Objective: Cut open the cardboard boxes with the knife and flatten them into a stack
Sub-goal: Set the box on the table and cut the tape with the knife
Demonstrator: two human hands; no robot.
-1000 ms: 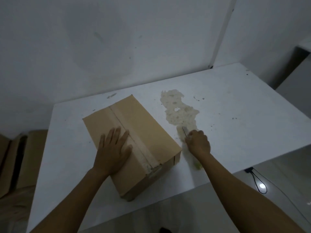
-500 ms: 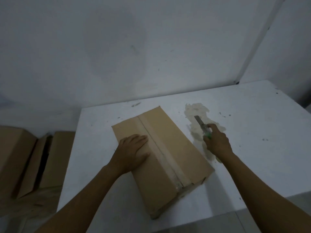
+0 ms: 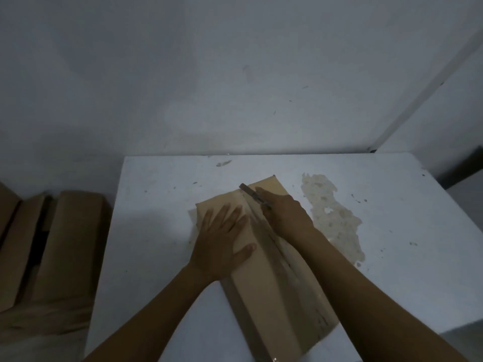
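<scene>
Only the blade of the knife (image 3: 251, 193) shows; we lose its handle inside the right hand (image 3: 286, 214). The right forearm masks the right flap of the cardboard box (image 3: 264, 278), and the left hand (image 3: 220, 239) masks part of the left flap. The box's near corner runs off the lower edge of the frame, and the other boxes (image 3: 65, 244) off the left edge.

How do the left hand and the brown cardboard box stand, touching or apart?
Touching. The head view shows the left hand, fingers spread, lying flat on top of the brown cardboard box.
</scene>
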